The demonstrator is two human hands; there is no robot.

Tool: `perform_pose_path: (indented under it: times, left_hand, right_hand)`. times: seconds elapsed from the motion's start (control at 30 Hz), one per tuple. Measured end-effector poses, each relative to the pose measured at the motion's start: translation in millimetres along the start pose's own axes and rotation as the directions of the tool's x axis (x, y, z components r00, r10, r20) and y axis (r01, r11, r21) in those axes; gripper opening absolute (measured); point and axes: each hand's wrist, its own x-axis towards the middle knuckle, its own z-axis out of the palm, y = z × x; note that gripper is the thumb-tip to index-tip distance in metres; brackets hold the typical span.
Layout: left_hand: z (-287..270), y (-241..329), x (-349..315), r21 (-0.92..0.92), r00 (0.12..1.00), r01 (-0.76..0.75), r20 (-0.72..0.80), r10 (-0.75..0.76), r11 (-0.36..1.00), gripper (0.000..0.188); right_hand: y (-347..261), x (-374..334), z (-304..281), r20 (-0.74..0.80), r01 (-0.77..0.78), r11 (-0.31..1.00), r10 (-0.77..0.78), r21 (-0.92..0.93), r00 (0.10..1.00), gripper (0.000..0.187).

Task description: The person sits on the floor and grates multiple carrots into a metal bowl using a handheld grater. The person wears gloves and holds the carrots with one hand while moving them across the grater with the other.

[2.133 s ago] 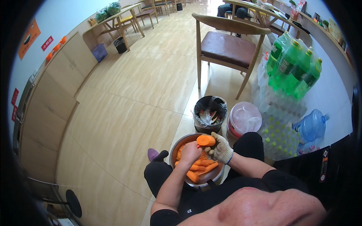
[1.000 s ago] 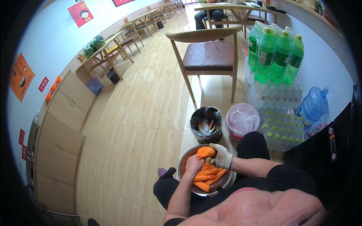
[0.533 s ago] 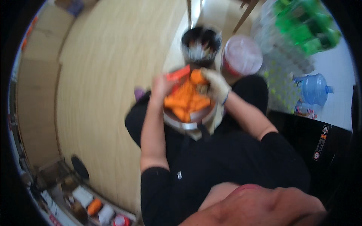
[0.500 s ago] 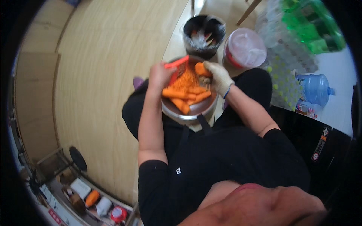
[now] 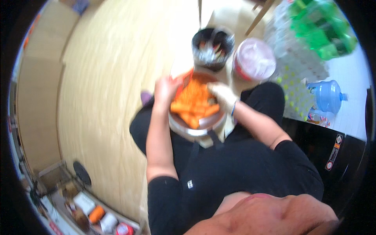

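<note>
My bare left hand (image 5: 165,90) is closed on the end of a red grater (image 5: 186,80), which slants down into a round metal bowl (image 5: 184,128) between my knees. Against the grater lies a heap of shredded carrot (image 5: 196,92). Several whole peeled carrots (image 5: 192,109) rest at the near side of the bowl. My right hand (image 5: 222,96), in a pale glove, is curled over the bowl's right side beside the shreds. Motion blurs its fingers, and the carrot piece seen in them earlier is now mostly hidden under the hand.
Beyond the bowl stands a black-lined bin (image 5: 213,49) with scraps in it. To its right is a lidded white-and-red bucket (image 5: 255,59). Packs of bottles (image 5: 295,66) and a blue water jug (image 5: 328,96) line the right side. A low shelf (image 5: 94,211) holds small items lower left.
The whole scene sits slightly lower in view. My right hand has moved from the bowl's far right edge inward and down, over the shreds. My left hand still grips the grater.
</note>
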Motion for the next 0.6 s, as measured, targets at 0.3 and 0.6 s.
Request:
perform_pose_path:
  times: [0.3,0.6]
  left_hand:
    - [6,25,-12,-0.05,0.999,-0.042,-0.036,0.041,0.998,0.039]
    - [-1,43,-24,-0.012,0.999,-0.032,-0.015,0.031,0.999,0.039]
  right_hand:
    - [-3,-8,9,0.05,-0.06,0.997,0.058,0.043,0.997,0.039]
    - [-3,-13,9,0.08,-0.077,0.996,0.074,0.036,0.994,0.042]
